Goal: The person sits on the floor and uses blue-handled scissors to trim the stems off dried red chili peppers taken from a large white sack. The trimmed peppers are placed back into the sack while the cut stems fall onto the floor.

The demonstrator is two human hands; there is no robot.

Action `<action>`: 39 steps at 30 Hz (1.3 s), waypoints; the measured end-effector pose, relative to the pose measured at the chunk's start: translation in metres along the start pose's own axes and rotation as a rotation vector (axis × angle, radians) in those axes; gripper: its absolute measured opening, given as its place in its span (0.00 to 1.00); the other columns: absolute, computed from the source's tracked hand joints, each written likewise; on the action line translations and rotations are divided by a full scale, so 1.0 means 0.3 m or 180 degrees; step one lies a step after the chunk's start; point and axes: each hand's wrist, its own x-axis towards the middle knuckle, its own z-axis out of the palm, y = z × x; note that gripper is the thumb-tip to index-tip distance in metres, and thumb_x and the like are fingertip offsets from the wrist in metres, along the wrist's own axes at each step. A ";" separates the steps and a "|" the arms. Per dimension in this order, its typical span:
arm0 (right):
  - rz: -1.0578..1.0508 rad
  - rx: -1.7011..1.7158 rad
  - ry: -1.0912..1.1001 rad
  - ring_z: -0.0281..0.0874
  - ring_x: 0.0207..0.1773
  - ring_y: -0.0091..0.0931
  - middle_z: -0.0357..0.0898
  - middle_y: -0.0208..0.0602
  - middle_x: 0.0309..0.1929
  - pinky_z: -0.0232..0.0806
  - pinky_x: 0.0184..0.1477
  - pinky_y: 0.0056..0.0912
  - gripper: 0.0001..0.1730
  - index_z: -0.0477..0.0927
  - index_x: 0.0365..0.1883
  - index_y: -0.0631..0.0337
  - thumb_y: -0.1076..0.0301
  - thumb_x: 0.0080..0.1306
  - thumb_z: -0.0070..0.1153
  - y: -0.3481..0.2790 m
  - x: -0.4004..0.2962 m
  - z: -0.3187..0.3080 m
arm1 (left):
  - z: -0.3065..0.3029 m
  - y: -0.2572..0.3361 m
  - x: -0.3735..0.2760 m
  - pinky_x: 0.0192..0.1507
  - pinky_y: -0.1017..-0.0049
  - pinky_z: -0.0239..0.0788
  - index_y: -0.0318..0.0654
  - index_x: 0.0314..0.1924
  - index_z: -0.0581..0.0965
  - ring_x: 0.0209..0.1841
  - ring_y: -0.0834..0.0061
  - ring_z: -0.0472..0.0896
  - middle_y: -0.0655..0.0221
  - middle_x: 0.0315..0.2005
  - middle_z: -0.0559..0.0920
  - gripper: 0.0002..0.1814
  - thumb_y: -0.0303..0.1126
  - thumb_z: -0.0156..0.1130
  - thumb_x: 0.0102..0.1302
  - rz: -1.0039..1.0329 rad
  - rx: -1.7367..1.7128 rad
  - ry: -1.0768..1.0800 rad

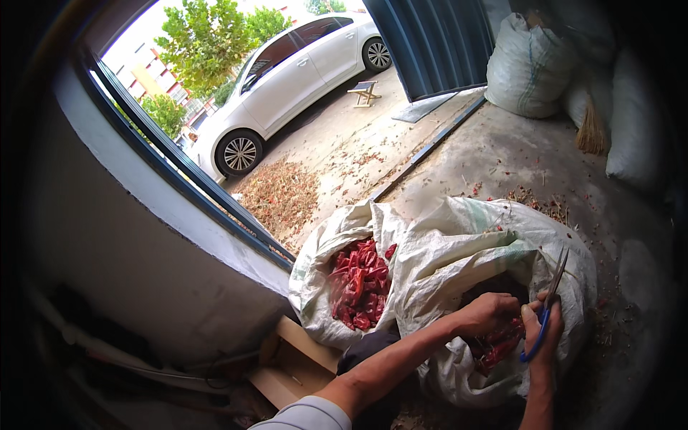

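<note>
Before me stand two white woven sacks. The left sack (pixel 317 269) is rolled open and full of dried red chilli peppers (pixel 360 287). More red chillies (pixel 492 352) lie in the open mouth of the right sack (pixel 457 258). Over that mouth is my left hand (pixel 495 314), its fingers curled; whether they pinch a chilli is hidden. Close to its right, my right hand (pixel 545 328) holds blue-handled scissors (pixel 537 333), blades pointing up and away from me and looking slightly apart.
A wooden box (pixel 301 355) sits left of the sacks. Stuffed white sacks (pixel 532 70) and a straw broom (pixel 593 129) stand at the far right. Past the metal door sill (pixel 430 150) are a pile of dry stalks (pixel 282 193), a folding stool (pixel 364 93) and a white car (pixel 301 75).
</note>
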 end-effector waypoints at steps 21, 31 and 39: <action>-0.0349 -0.1601 -0.0211 0.81 0.32 0.45 0.79 0.46 0.27 0.73 0.36 0.47 0.17 0.74 0.43 0.62 0.64 0.61 0.65 0.032 0.010 -0.025 | -0.049 0.001 0.017 0.34 0.82 0.73 0.41 0.42 0.79 0.34 0.86 0.80 0.76 0.35 0.82 0.07 0.23 0.68 0.66 -0.1223 -0.1429 0.1619; -0.0949 -0.2638 -0.0400 0.82 0.37 0.45 0.78 0.46 0.32 0.74 0.39 0.50 0.17 0.74 0.40 0.57 0.65 0.57 0.67 0.024 -0.016 -0.007 | -0.058 -0.019 0.016 0.39 0.81 0.72 0.33 0.39 0.81 0.34 0.84 0.80 0.73 0.31 0.84 0.09 0.19 0.69 0.58 -0.1439 -0.0750 0.2005; -0.0808 -0.2848 -0.0459 0.83 0.32 0.46 0.78 0.47 0.27 0.75 0.34 0.50 0.08 0.75 0.35 0.58 0.69 0.61 0.60 0.043 -0.024 -0.004 | -0.037 0.009 0.021 0.41 0.78 0.73 0.34 0.42 0.82 0.35 0.82 0.80 0.71 0.31 0.85 0.12 0.24 0.70 0.57 -0.1252 0.0673 0.2014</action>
